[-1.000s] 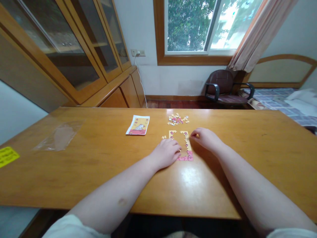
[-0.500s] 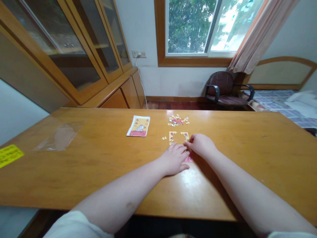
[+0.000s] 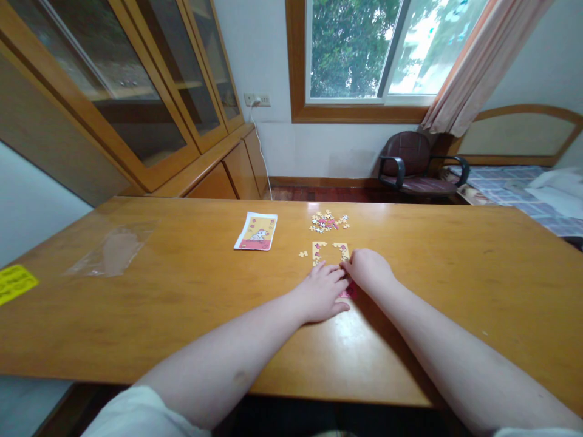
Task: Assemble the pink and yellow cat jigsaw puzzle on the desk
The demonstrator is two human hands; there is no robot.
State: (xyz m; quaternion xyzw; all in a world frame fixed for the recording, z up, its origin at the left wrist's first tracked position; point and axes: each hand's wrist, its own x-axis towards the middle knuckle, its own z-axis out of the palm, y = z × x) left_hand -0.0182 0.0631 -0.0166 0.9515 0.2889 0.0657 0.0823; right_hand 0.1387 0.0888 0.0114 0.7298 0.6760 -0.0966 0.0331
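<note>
On the table (image 3: 173,291), the jigsaw border (image 3: 316,247) is lying partly covered. The left hand (image 3: 321,294), loosely spread, visibly gripping nothing, is resting farther right than 1 second ago; the right hand (image 3: 370,270) is curling at the border's right side, any grip hidden. Work is seemingly concentrating there.

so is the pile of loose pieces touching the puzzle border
Apart. The head view shows a strip of tabletop between the pile of loose pieces and the puzzle border.
</note>
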